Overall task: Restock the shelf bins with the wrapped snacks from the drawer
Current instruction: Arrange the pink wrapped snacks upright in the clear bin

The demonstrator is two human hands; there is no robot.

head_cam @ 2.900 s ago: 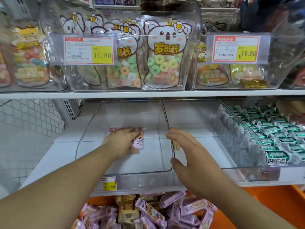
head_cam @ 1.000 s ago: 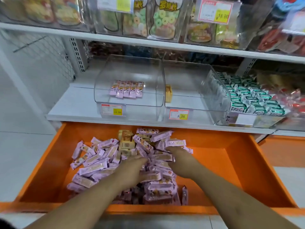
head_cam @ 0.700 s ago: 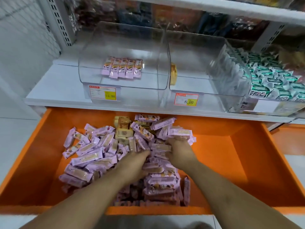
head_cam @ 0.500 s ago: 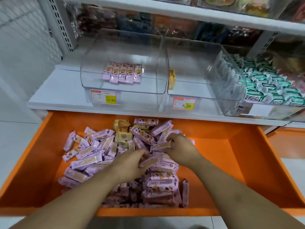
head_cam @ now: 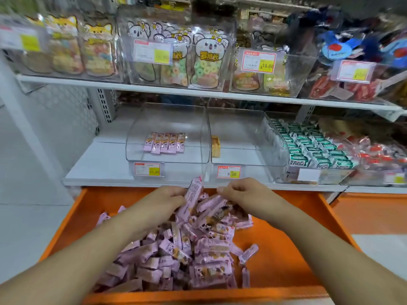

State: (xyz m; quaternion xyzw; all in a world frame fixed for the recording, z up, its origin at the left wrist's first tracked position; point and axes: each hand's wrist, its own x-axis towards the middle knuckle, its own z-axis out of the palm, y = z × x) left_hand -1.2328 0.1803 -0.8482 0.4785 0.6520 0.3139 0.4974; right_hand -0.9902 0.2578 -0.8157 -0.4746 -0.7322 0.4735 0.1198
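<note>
Head view first: the left hand (head_cam: 168,198) has its fingers curled round a bunch of pink wrapped snacks (head_cam: 193,192), one bar sticking up past the knuckles, while the right hand (head_cam: 240,191) is curled over the top of the same bunch, and seems to pinch a wrapper, though its fingertips are hidden from me. Both hands hover just above the heap of pink bars (head_cam: 189,256) in the orange drawer (head_cam: 297,249), so I'd call this the gathering step, a handful being squared up before it goes to the shelf. Next it needs lifting up and forward into the clear left bin (head_cam: 167,158), beside the row of five bars (head_cam: 164,143) already lying flat there. The wrappers look slick and crinkly, with a darker picture printed on each; loose ones could slip out.
</note>
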